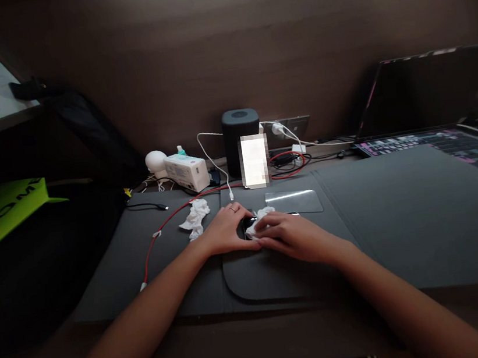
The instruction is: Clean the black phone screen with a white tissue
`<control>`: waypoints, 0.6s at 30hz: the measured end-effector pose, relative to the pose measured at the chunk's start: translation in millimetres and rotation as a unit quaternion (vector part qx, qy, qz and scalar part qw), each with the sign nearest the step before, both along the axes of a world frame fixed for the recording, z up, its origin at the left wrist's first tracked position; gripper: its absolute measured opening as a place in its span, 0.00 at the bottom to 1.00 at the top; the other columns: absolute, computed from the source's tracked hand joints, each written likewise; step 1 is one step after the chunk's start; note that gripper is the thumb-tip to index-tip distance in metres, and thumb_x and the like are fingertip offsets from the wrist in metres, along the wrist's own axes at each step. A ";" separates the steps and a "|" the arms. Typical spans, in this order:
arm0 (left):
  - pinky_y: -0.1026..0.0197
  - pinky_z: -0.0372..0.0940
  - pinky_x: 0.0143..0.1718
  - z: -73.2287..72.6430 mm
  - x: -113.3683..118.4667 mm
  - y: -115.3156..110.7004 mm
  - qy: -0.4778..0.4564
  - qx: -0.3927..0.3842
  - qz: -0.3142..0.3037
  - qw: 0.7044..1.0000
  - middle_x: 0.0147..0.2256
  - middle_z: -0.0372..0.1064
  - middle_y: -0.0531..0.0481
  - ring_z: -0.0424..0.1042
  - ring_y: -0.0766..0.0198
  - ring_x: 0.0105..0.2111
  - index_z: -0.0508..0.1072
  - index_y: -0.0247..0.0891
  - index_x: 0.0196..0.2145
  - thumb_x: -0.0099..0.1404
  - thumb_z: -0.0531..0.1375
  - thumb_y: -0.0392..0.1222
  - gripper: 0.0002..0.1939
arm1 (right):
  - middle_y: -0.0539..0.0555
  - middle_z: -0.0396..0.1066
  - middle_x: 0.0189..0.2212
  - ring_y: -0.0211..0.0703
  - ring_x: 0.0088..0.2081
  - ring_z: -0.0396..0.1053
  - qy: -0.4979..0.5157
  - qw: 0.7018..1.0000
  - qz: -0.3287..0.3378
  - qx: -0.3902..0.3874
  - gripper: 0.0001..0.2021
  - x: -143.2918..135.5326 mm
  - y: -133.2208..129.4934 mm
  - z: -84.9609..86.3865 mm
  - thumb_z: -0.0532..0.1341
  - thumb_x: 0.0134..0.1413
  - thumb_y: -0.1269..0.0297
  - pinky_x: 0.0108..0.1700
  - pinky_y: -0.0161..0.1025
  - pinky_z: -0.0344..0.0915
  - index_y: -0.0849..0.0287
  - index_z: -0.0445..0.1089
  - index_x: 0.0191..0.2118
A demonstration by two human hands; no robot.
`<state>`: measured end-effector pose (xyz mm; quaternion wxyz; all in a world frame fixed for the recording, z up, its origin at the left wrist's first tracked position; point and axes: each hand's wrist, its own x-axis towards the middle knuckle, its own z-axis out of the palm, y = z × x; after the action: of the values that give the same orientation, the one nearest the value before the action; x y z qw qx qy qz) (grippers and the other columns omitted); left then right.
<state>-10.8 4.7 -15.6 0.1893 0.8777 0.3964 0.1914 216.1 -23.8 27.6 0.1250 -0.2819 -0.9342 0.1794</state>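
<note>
Dark brown worktop (260,337), front edge showing. Wide grey mat (404,227) covers its middle. Along the back stand speaker (232,152), white box (189,172); laptop (425,93) sits open, right. Mat carries crumpled tissue (197,214), red cable (147,254), clear sheet (293,201), glossy device (249,222), partly hidden.

Frame centre: tissue (259,227) white, device (248,223) beneath it glossy black. Sheet (297,201) just right: clear, greyish. Mat (403,222), lower frame: plain dark grey. Cable (146,258), left of centre: red with white tags. Far left: lime-green panel (9,212), black lettering (loudest colour here). Speaker (232,147), upper centre: charcoal. Right: laptop (451,152), black with pink patches.
</note>
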 end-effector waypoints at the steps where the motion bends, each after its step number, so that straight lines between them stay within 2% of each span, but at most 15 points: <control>1: 0.50 0.63 0.51 0.8 0.0 -0.5 -0.003 -0.005 0.001 1.000 0.46 0.66 0.46 0.67 0.51 0.48 0.70 0.41 0.47 0.51 0.70 0.60 0.31 | 0.58 0.75 0.46 0.49 0.47 0.72 0.003 1.000 -0.007 0.001 0.15 5.2 2.2 -0.5 0.54 0.69 0.60 0.53 0.47 0.65 0.56 0.78 0.46; 5: 0.50 0.64 0.50 3.1 0.6 -2.0 -0.003 -0.012 0.003 1.000 0.46 0.66 0.46 0.68 0.50 0.48 0.70 0.41 0.47 0.50 0.70 0.61 0.32 | 0.59 0.73 0.50 0.52 0.52 0.68 0.010 1.000 -0.011 0.028 0.15 9.3 3.7 -4.7 0.56 0.68 0.60 0.57 0.50 0.63 0.56 0.75 0.52; 8: 0.51 0.63 0.51 3.5 1.1 -2.2 -0.004 -0.005 0.001 1.000 0.45 0.66 0.46 0.68 0.51 0.48 0.70 0.41 0.47 0.52 0.70 0.59 0.30 | 0.59 0.72 0.52 0.52 0.54 0.66 0.005 1.000 0.014 0.011 0.14 2.1 -1.2 -2.4 0.56 0.67 0.60 0.55 0.47 0.64 0.55 0.74 0.53; 10: 0.50 0.64 0.50 3.9 1.2 -2.3 -0.001 -0.007 0.003 1.000 0.45 0.66 0.46 0.68 0.51 0.47 0.71 0.41 0.46 0.51 0.69 0.61 0.31 | 0.57 0.73 0.48 0.48 0.49 0.69 -0.006 0.999 0.024 -0.031 0.14 5.0 -1.1 2.4 0.55 0.68 0.60 0.51 0.44 0.65 0.55 0.77 0.48; 13: 0.50 0.64 0.50 5.0 1.0 -2.7 0.007 -0.014 0.010 1.000 0.46 0.66 0.46 0.68 0.51 0.47 0.71 0.41 0.46 0.49 0.70 0.63 0.33 | 0.55 0.73 0.44 0.45 0.42 0.71 -0.013 0.996 0.008 -0.090 0.14 24.7 7.4 7.7 0.55 0.68 0.59 0.47 0.40 0.65 0.56 0.78 0.41; 16: 0.50 0.64 0.51 5.7 0.6 -2.8 0.010 -0.015 0.009 1.000 0.46 0.66 0.47 0.67 0.51 0.48 0.70 0.42 0.47 0.50 0.69 0.63 0.33 | 0.56 0.72 0.40 0.44 0.38 0.70 -0.012 0.995 -0.039 -0.093 0.13 43.6 17.7 6.5 0.56 0.67 0.58 0.42 0.39 0.64 0.58 0.75 0.37; 18: 0.50 0.63 0.51 5.5 0.3 -2.6 0.009 -0.015 0.008 1.000 0.47 0.66 0.47 0.67 0.51 0.48 0.70 0.42 0.48 0.50 0.69 0.63 0.33 | 0.56 0.70 0.39 0.44 0.37 0.68 -0.017 0.995 -0.067 -0.076 0.13 45.5 19.2 4.8 0.55 0.67 0.58 0.39 0.38 0.63 0.58 0.73 0.36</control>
<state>-10.5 2.0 -10.0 0.1973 0.8734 0.4074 0.1794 261.6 -4.6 32.4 0.0992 -0.3552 -0.8988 0.2367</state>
